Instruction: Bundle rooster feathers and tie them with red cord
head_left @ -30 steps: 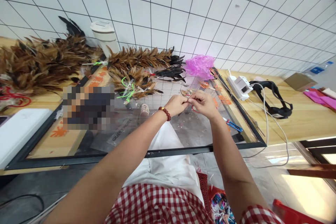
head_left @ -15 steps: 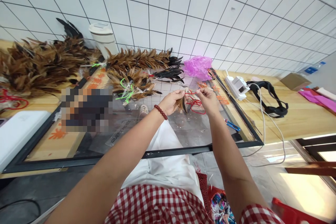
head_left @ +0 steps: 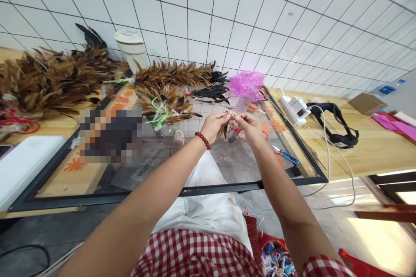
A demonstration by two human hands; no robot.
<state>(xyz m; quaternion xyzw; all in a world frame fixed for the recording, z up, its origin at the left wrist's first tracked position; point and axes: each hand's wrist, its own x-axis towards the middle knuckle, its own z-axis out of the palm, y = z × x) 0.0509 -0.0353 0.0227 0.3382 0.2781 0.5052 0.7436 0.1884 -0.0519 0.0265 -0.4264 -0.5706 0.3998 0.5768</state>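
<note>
Over the glass tabletop [head_left: 208, 164], my left hand [head_left: 215, 125] is closed on a small bunch of brown feathers [head_left: 222, 132], whose tips hang below the fingers. Right beside it, my right hand [head_left: 249, 126] pinches a red string [head_left: 238, 133] at the pale tied end of the bunch. The string's loose loops dangle under the right fingers. Both sets of fingertips nearly meet, so the exact knot is hidden. Blue thread snips [head_left: 286, 155] lie on the glass to the right of my right hand.
Brown feather garlands [head_left: 175, 73] and a large feather heap [head_left: 48, 78] line the wall side, near a white cup [head_left: 131, 49]. A pink plastic bag [head_left: 247, 85], a power strip [head_left: 295, 109] with cables and a black strap [head_left: 338, 127] are to the right. A white box [head_left: 35, 160] stands left.
My right hand has moved left, closing up to my left hand and drawing the red string in with it. The blue snips show more fully. The view has shifted slightly.
</note>
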